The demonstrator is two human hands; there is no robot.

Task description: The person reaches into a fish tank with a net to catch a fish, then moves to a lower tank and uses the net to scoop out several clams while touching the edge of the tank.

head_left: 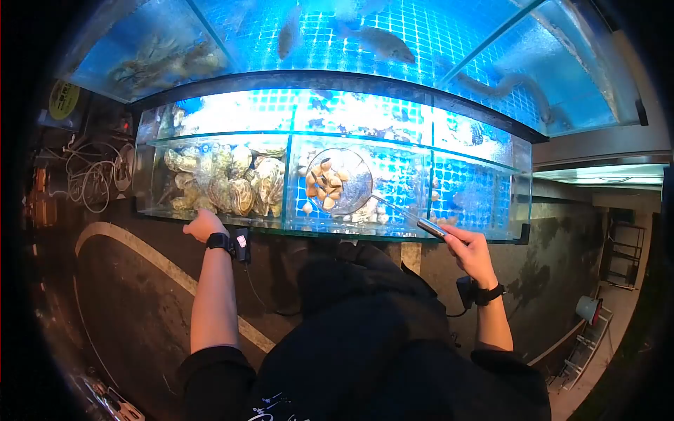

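My right hand [472, 254] is closed around the dark handle of a round mesh skimmer [354, 158]. The skimmer reaches left over the middle compartment of the glass tank [351, 234], and a heap of tan clams [326, 184] lies in its mesh. At the tank's front left edge, my left hand [203, 226] grips the rim, its thumb outside the glass and its other fingers partly hidden. Just behind that hand, large rough oysters [235, 186] are piled in the left compartment. A few loose shells [368, 210] lie under and beside the skimmer.
Behind stands a higher blue-lit tank with fish [382, 43] and a long eel-like fish [502, 88]. Coiled white cables [98, 172] hang at the left. A metal ladder [586, 347] and a bucket [588, 309] are on the floor at the right.
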